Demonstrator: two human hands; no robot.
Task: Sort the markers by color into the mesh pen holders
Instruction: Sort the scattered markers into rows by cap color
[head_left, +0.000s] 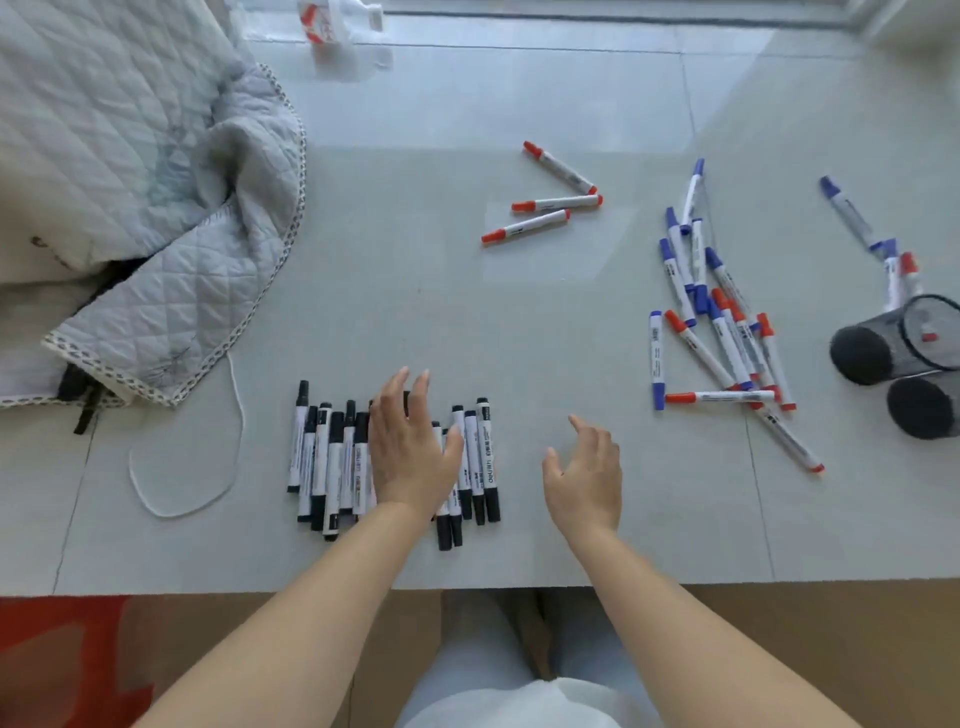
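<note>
Under the flat left hand (410, 452), black markers (322, 462) partly vanish; right hand (587, 475) loosely spread, empty.

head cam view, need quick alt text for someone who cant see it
A person's left hand rests open on a row of black markers on a pale table, the right hand open beside it. Red and blue markers lie scattered right, near toppled mesh pen holders.
</note>
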